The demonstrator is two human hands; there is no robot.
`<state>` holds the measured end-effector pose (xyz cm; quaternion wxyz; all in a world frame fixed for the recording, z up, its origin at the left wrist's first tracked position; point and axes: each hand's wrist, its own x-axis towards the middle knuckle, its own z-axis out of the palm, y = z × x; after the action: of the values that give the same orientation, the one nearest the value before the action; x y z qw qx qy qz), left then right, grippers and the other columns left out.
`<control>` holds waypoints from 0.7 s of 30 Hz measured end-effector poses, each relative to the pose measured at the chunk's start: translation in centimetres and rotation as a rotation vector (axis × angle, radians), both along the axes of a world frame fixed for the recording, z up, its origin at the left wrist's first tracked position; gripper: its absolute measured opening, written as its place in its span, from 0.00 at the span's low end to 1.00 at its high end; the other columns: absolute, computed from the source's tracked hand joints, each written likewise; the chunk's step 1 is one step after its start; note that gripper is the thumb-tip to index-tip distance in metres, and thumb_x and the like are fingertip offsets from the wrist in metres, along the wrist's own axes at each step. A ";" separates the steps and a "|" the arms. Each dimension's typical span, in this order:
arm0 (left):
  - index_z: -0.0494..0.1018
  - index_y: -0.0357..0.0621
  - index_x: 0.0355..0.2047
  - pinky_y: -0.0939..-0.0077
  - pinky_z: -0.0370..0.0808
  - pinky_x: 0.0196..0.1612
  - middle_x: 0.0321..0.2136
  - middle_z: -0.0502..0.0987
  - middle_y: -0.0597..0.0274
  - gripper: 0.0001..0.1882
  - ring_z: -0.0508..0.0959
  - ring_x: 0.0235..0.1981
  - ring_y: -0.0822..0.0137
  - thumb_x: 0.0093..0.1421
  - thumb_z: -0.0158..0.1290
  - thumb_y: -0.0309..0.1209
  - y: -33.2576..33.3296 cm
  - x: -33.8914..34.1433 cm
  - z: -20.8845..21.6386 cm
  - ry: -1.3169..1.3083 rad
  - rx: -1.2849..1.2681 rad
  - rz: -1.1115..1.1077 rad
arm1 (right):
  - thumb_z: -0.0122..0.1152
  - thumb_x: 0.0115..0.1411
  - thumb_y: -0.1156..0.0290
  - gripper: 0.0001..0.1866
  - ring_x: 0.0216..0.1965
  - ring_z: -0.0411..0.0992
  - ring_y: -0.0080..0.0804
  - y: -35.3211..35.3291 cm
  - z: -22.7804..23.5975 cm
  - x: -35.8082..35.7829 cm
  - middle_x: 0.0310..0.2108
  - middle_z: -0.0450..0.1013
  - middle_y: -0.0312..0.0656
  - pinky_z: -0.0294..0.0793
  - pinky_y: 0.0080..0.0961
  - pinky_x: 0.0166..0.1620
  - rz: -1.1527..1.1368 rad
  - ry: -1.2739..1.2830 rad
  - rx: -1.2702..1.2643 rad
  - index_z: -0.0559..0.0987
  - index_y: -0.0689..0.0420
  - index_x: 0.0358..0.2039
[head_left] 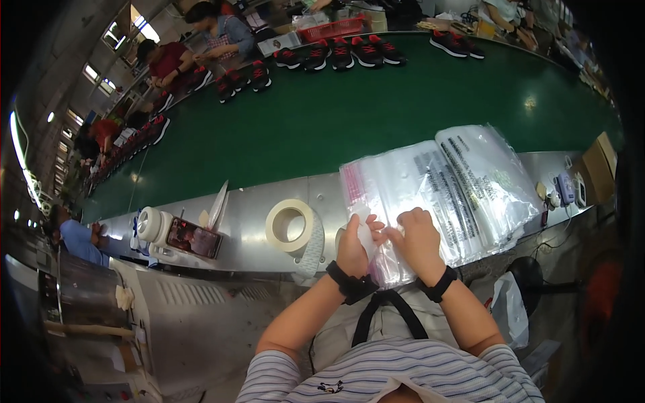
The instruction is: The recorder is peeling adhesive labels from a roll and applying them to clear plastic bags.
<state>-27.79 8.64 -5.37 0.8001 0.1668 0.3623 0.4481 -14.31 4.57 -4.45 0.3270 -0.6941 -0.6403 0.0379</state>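
Note:
Both my hands are over the near edge of a stack of clear plastic bags (pixel 396 174) lying on the metal ledge. My left hand (pixel 353 252) is closed around a small white piece (pixel 365 236), perhaps paper or a label roll; its kind is unclear. Close beside it, my right hand (pixel 418 245) has its fingers curled in, thumb and fingertips meeting near the left fingertips. Whatever they pinch is too small to make out. Left of my hands stands a roll of cream tape (pixel 274 225), with a pale patterned strip (pixel 313 256) hanging beside it.
Beyond the ledge runs a green conveyor belt (pixel 322 114), with black-and-red shoes (pixel 341 54) along its far side. A white bottle (pixel 153 225) and a phone (pixel 193 238) stand left. A cardboard box (pixel 596 168) is at the right end. Several people work across the belt.

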 end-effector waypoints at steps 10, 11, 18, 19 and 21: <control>0.65 0.36 0.30 0.69 0.73 0.31 0.16 0.62 0.65 0.20 0.61 0.17 0.73 0.62 0.35 0.43 -0.7 0.7 -1.4 0.058 -0.001 0.182 | 0.65 0.42 0.59 0.18 0.31 0.64 0.38 0.2 -1.6 0.0 0.26 0.64 0.42 0.62 0.32 0.31 0.072 -0.217 -0.019 0.69 0.58 0.24; 0.65 0.36 0.30 0.69 0.74 0.31 0.16 0.62 0.65 0.20 0.62 0.17 0.73 0.62 0.35 0.43 -0.8 0.8 -1.2 0.080 -0.012 0.220 | 0.65 0.42 0.59 0.18 0.31 0.64 0.38 0.2 -1.6 0.0 0.26 0.64 0.42 0.62 0.32 0.31 0.079 -0.221 -0.019 0.69 0.58 0.24; 0.65 0.36 0.28 0.68 0.76 0.30 0.16 0.63 0.65 0.20 0.67 0.16 0.71 0.62 0.36 0.43 -0.7 0.3 -1.0 0.221 0.003 0.253 | 0.61 0.46 0.64 0.13 0.31 0.64 0.38 0.5 -1.7 -0.9 0.25 0.64 0.41 0.61 0.34 0.31 0.015 -0.306 -0.012 0.69 0.57 0.23; 0.66 0.35 0.28 0.69 0.77 0.29 0.16 0.64 0.64 0.21 0.68 0.16 0.71 0.62 0.36 0.44 -0.6 0.2 -1.7 0.152 -0.004 0.232 | 0.60 0.46 0.66 0.11 0.31 0.65 0.38 0.6 -2.0 -0.7 0.25 0.65 0.41 0.62 0.34 0.30 -0.003 -0.337 -0.009 0.69 0.57 0.23; 0.66 0.34 0.29 0.69 0.77 0.28 0.17 0.66 0.64 0.22 0.69 0.16 0.71 0.62 0.36 0.44 -0.5 0.0 -2.3 0.171 0.032 0.217 | 0.57 0.48 0.70 0.07 0.29 0.65 0.41 0.8 -2.7 -0.2 0.24 0.65 0.43 0.63 0.37 0.31 -0.025 -0.322 -0.015 0.69 0.58 0.22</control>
<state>-27.78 8.15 -7.67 0.7102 0.1770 0.4381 0.5218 -14.51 5.32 -7.12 0.2152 -0.7015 -0.6754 -0.0733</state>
